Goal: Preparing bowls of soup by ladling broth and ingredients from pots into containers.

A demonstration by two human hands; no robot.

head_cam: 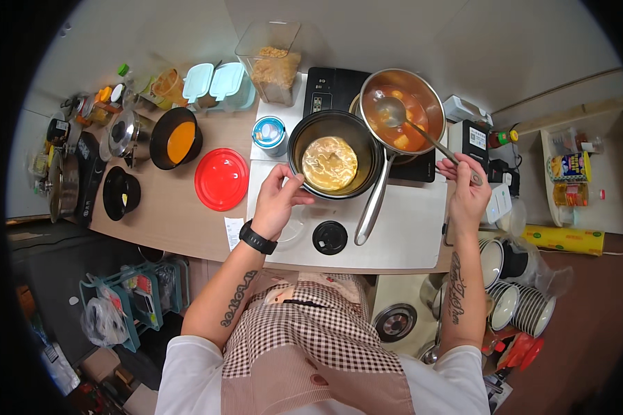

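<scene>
My left hand [285, 196] grips the near-left rim of a deep black bowl [366, 166] by thumb and fingers. Glossy yellowish-brown food [330, 164], liquid or soft, covers the bowl's bottom. In my right hand [468, 181] is the handle of a metal ladle [433, 136]. Its head sits in the red soup [402, 137] of a steel saucepan [437, 93], among pale chunks. The saucepan is on a black induction cooker [335, 83], its handle [376, 207] pointing toward me. The bowl is right beside the saucepan, overlapping the cooker's near-left part.
Left of the bowl are a blue-lidded tub [270, 132], a red lid [221, 179] and a black bowl of orange liquid [181, 142]. A black cup lid [329, 237] lies in front. Behind stands a clear bin of brown flakes [275, 67]. Stacked bowls [529, 308] are at lower right.
</scene>
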